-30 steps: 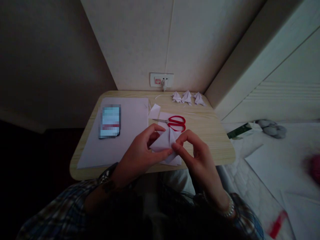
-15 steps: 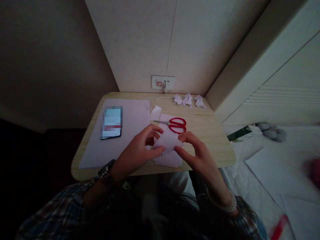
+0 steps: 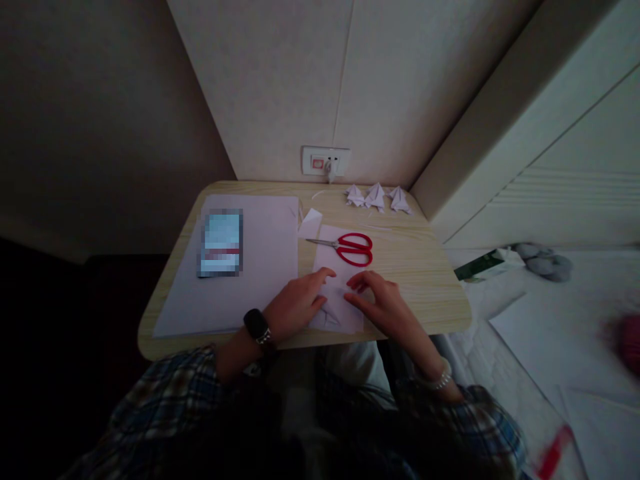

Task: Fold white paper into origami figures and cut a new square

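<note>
A small piece of folded white paper [image 3: 327,316] with creased flaps lies by the table's near edge, on top of white paper sheets [image 3: 350,319]. My left hand [image 3: 299,299] is over its left side, thumb and index finger apart; whether a fingertip touches the paper I cannot tell. To the right, my right hand [image 3: 379,299] hovers above the sheets with its fingers curved and apart, nothing between them. Just beyond both hands, red-handled scissors [image 3: 350,248] rest on the sheets, blades pointing left.
Large white sheets [image 3: 270,267] cover the table's left side, with a phone [image 3: 221,243] on them. A paper scrap [image 3: 311,223] lies behind the scissors. Three folded paper figures [image 3: 375,198] stand at the back right, near a wall socket [image 3: 326,161] with a plug.
The folded paper, held up between both hands before, now lies lower on the sheets near the table edge. Both hands have let go and their fingers have come away from it.
</note>
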`<state>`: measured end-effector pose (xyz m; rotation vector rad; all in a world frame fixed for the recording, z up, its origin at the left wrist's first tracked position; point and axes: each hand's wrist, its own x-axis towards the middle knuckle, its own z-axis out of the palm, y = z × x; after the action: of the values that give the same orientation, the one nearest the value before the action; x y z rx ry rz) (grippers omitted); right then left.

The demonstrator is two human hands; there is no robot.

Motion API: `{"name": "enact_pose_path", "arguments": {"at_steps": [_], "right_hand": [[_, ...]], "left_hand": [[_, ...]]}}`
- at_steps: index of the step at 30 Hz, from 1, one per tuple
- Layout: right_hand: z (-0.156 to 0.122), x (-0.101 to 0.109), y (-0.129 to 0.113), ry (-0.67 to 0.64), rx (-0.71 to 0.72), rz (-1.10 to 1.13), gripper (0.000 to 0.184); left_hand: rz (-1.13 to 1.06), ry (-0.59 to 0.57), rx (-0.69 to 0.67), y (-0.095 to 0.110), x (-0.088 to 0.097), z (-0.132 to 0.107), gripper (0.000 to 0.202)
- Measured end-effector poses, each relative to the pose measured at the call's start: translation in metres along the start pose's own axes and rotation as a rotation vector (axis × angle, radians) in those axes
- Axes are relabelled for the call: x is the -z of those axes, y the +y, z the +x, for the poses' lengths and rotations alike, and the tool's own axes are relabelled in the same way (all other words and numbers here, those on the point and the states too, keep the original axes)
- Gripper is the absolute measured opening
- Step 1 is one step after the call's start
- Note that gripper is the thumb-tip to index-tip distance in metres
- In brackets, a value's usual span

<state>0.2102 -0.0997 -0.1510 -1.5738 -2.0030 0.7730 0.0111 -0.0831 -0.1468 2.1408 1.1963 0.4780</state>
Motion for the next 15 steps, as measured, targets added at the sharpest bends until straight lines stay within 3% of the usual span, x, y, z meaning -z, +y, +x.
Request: {"name": "enact_pose_path", "arguments": {"at_steps": [3, 7, 11, 15], "right_hand": [[0.009, -0.006, 0.006, -0.053, 0.025, -0.001, 0.014], [0.016, -0.01, 0.013, -0.085, 0.053, -0.012, 0.024], [0.016, -0.002, 0.018, -0.149, 0.148, -0.019, 0.028], [0.018, 0.011, 0.023, -0.25, 0.303, -0.034, 0.02]], "left_hand": [[0.151, 0.017, -0.116, 0.003, -0.006, 0.005, 0.041], [0.391, 0.168, -0.192, 0.002, -0.014, 0.004, 0.038], [0.551, 0.21, -0.373, -0.012, -0.024, -0.01, 0.023], [0.623, 0.227, -0.56, -0.03, -0.031, -0.029, 0.029]]}}
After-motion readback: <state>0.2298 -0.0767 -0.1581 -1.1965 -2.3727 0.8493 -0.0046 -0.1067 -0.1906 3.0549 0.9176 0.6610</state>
